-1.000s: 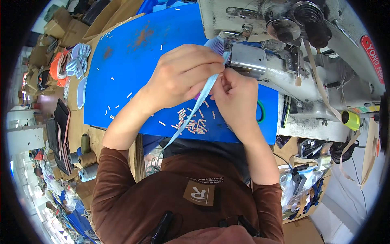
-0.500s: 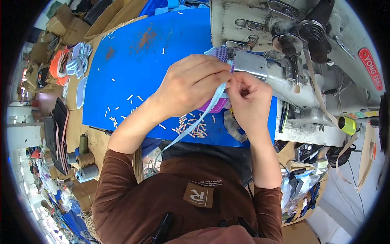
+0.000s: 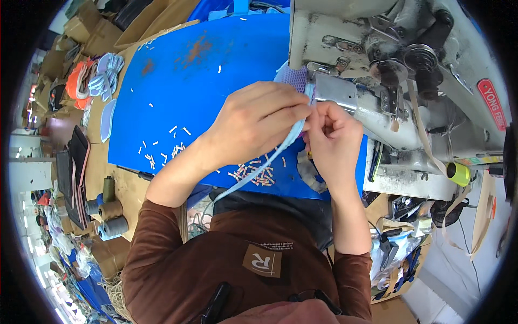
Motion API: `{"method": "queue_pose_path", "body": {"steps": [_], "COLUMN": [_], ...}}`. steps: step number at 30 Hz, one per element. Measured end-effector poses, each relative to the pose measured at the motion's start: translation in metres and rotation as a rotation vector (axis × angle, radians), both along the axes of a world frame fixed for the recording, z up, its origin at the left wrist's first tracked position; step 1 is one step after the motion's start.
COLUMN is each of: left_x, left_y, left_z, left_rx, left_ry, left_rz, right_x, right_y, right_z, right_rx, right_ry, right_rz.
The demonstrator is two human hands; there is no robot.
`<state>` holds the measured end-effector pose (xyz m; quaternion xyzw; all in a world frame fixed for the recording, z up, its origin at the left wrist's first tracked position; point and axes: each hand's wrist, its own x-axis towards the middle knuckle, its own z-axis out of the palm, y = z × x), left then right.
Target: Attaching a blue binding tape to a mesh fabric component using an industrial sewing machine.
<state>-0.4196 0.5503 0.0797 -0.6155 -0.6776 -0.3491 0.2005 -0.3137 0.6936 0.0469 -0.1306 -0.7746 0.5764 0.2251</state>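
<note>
Light purple mesh fabric [image 3: 292, 76] lies under the sewing machine's [image 3: 335, 93] metal arm end, its edge lined by a light blue strip. My left hand [image 3: 261, 121] bends over the mesh with its fingers closed on the fabric edge. From there the light blue strip [image 3: 253, 175] trails down toward my lap. Close beside the left fingertips, my right hand [image 3: 335, 143] is closed in a pinch at the strip's edge. The fingertips hide exactly where the strip meets the mesh.
Many small cut scraps [image 3: 261, 175] are strewn over the blue work surface [image 3: 178, 92]. Thread spools [image 3: 112, 210] stand at the left. Light blue stacked pieces [image 3: 105, 81] lie at the far left. A beige tape [image 3: 423, 124] hangs from the machine through a yellow-green ring [image 3: 458, 171].
Both hands have shifted slightly down, with the mesh turned between them. The magenta part that showed below the left hand is now mostly hidden. The view has shifted a little too.
</note>
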Motion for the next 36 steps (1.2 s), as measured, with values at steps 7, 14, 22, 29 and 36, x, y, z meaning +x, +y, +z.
{"method": "queue_pose_path", "body": {"steps": [7, 14, 22, 29, 36], "left_x": [-0.001, 0.001, -0.002, -0.003, -0.006], "left_y": [0.002, 0.001, 0.007, 0.005, 0.007], "left_z": [0.001, 0.008, 0.006, 0.002, 0.0], "left_rx": [0.043, -0.04, -0.033, 0.061, -0.01], "left_ry": [-0.014, -0.323, -0.005, -0.253, -0.049], "left_rz": [0.025, 0.052, -0.003, 0.047, 0.013], "right_x": [0.001, 0.003, -0.003, -0.011, -0.016], "right_y": [-0.003, -0.007, -0.006, -0.016, -0.013], "right_z": [0.015, 0.002, 0.002, -0.004, -0.012], "right_rx": [-0.122, -0.197, -0.136, 0.041, 0.111], "right_ry": [-0.064, -0.034, 0.017, 0.09, 0.105], "right_rz": [-0.001, 0.008, 0.055, -0.016, 0.045]}}
